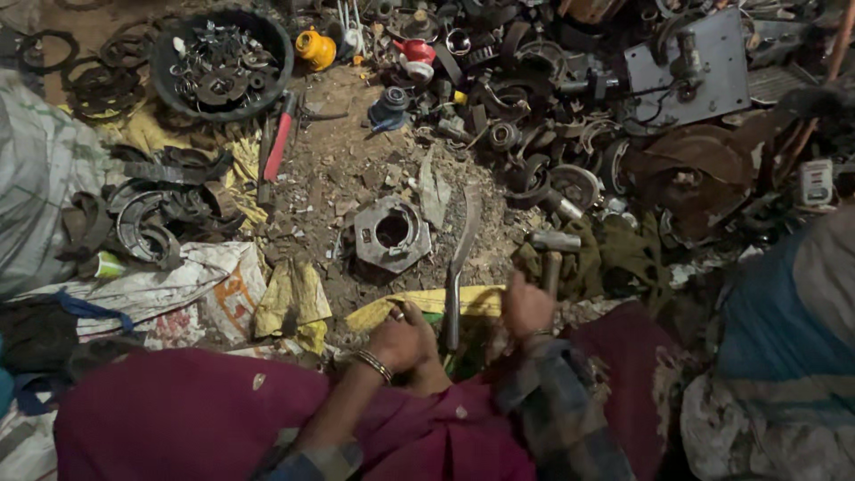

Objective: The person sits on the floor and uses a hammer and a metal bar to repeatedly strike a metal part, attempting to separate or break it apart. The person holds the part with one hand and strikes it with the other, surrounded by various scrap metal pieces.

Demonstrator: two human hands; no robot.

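The long metal bar [459,267] lies on the littered floor [338,169], its long axis running straight away from the person, near end between both hands. The left hand [401,338] sits clenched just beside that near end; whether it grips the bar cannot be told. The right hand [525,307] is clamped on the handle of one hammer [552,254], head pointing forward. One octagonal metal housing [392,233] rests left of the bar, nearer the left hand. One black basin [221,62] of parts stands well apart.
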